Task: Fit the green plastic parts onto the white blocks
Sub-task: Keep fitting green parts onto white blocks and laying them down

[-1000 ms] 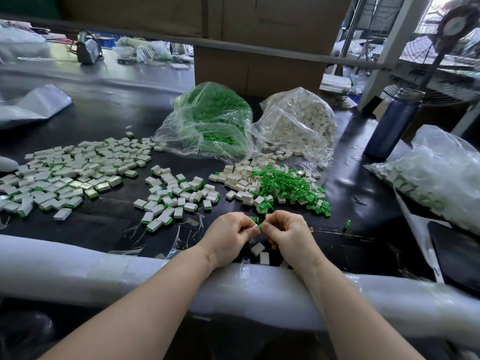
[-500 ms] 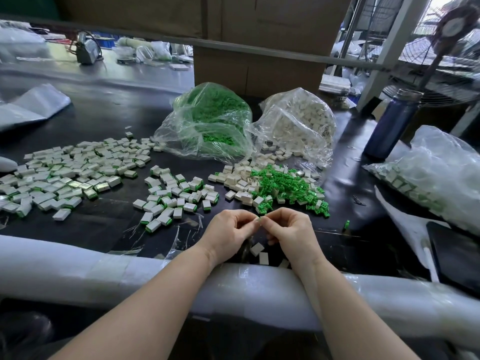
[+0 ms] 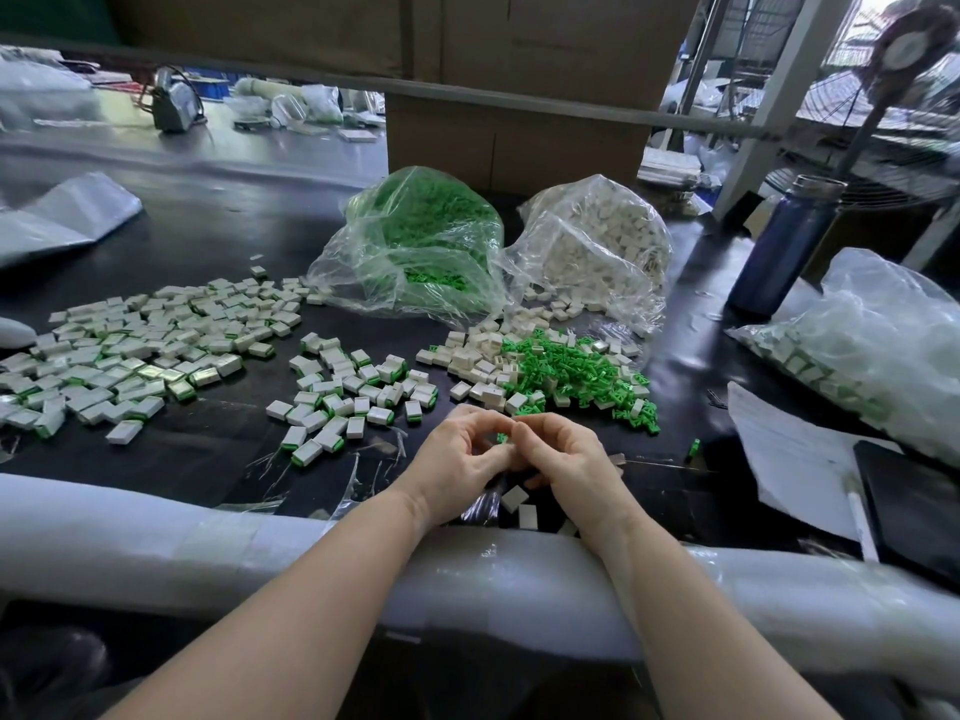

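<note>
My left hand and my right hand meet fingertip to fingertip just above the black table, near its front edge. Their curled fingers pinch a small piece between them; only a bit of green part shows there, and any white block is hidden. Just beyond lies a loose pile of green parts mixed with white blocks. Two white blocks lie under my wrists. Blocks fitted with green parts are scattered to the left, with a larger spread further left.
A clear bag of green parts and a bag of white blocks stand behind the piles. At the right are a blue bottle, another filled bag, paper sheets and a dark tablet. A padded rail runs along the table's front.
Both hands stayed together in the same spot, shifting slightly away from me. Their fingers worked the small piece; the green bit now shows lower between the fingertips.
</note>
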Available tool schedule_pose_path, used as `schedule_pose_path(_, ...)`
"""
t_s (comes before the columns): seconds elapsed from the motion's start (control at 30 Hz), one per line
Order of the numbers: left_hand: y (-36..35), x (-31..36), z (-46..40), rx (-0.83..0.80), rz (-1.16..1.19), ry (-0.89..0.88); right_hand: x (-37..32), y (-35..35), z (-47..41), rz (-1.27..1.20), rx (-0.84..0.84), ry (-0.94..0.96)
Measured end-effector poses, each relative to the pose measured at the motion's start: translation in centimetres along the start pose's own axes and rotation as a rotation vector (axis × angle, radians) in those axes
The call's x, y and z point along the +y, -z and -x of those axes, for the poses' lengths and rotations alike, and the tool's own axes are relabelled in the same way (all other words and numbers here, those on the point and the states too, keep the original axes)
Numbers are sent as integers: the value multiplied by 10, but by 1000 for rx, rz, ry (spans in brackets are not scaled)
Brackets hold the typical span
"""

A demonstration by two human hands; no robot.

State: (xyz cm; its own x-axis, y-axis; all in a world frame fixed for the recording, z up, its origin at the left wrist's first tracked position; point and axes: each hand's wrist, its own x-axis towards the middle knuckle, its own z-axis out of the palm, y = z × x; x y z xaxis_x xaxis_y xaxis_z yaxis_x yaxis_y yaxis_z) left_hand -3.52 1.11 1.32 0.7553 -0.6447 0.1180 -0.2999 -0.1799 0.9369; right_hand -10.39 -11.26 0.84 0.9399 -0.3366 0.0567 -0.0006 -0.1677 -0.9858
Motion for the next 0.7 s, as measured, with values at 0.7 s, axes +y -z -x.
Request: schedule_pose_path(0.7, -1, 0, 2, -133, -76, -59, 1, 5, 0, -96, -49, -56)
